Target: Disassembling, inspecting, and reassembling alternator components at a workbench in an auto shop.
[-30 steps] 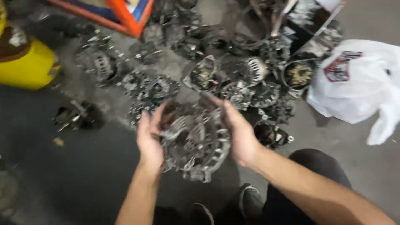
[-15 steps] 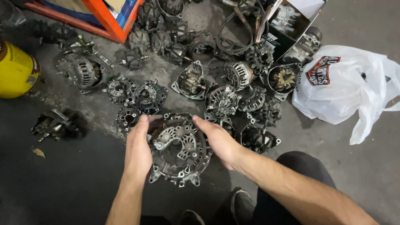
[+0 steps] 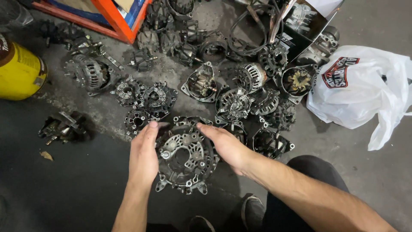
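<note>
A round grey alternator housing (image 3: 186,160) with ribbed openings lies low over the dark concrete floor, just in front of me. My left hand (image 3: 143,155) presses flat against its left rim, fingers straight and pointing away from me. My right hand (image 3: 227,146) covers its upper right rim, fingertips reaching towards the middle. The housing is held between the two palms. Whether it rests fully on the floor I cannot tell.
Several dismantled alternators and housings (image 3: 234,103) lie spread beyond it. A yellow can (image 3: 19,71) stands at far left and an orange frame (image 3: 116,21) at the top. A white plastic bag (image 3: 360,86) and an open box (image 3: 300,25) are at right. My knee (image 3: 317,172) is near.
Both hands have brought the housing down from a raised, tilted hold to low over the floor, lying flat. The view has shifted, so the parts pile sits higher in the picture.
</note>
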